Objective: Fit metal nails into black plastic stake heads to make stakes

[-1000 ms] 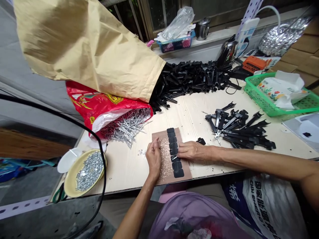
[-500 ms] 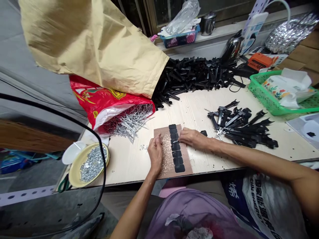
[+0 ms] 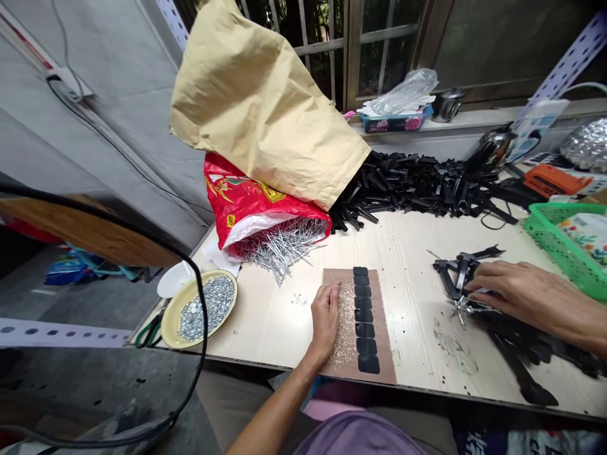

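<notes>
Head view, right hand [image 3: 509, 294] fingers curl loosely over black plastic clip pile [image 3: 521, 347] at right of table [image 3: 412, 253], grip unclear, left hand [image 3: 325, 316] lies flat, empty, on brown board [image 3: 386, 354]; clips look light, stiff, best pinched at the shank

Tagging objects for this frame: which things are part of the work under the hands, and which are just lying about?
In hand: left hand flat on brown board with row of black pads; right hand on small pile of black clips.
Lying about: nails, plate of small metal bits, paper sack, green basket, kettle.
</notes>
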### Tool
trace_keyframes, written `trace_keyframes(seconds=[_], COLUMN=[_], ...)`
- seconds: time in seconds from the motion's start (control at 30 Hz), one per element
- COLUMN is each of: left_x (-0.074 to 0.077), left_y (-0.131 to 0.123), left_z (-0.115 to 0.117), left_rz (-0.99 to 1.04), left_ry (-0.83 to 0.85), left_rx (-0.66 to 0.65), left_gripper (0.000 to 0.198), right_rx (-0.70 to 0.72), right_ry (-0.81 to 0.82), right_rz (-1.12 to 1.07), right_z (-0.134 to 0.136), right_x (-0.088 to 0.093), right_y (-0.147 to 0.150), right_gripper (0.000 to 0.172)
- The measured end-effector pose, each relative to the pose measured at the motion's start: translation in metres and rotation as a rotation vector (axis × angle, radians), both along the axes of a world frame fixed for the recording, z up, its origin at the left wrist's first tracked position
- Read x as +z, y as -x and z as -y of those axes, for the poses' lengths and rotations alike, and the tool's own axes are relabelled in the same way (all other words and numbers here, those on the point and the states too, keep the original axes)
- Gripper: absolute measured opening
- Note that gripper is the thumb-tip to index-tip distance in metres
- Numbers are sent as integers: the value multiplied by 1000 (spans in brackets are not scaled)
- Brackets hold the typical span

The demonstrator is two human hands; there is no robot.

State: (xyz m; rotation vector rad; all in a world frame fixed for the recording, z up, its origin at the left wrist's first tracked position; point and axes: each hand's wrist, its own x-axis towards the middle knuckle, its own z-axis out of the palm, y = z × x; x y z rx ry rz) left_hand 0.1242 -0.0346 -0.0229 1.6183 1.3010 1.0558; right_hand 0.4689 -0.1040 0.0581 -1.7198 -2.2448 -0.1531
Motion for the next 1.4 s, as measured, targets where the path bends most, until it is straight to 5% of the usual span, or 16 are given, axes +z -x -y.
trace_keyframes(seconds=[0.1,0.23,0.43,0.57,0.67,1.0,1.13,1.23,1.33,1.4], left_x=[1,1,0,0,-1,-1,3,11,20,22], left_y=[1,1,2,2,2,3,-2,-9,-15,-14], left_z=[0,-1,-4,-4,-3,-2,0,-9,-24,-34], left_rz=[19,15,26,28,41,41,-89,-152,-26,114], left_ry=[0,11,22,29,30,18,-115,-225,-85,126], left_rx=[-3,8,15,13,10,-15,1,-18,-125,-190], left_gripper=[33,33,32,31,31,30,34,52,47,44], right_rx=[68,72,-260,-285,-281,-175,-110,63,230,169], right_ry=[149,187,156,159,148,150,248,479,658,541], right_rz=[11,-110,-218,-230,-239,-224,-413,-690,-857,-825], right_z=[-24,-94,-216,-248,-242,-158,-137,-125,-131,-151], right_x=[4,-11,-45,-61,-64,-52,-36,-22,-17,-21], right_y=[26,100,156,170,166,96,116,143,157,156], right_gripper=[32,32,23,24,24,27,30,34,42,45])
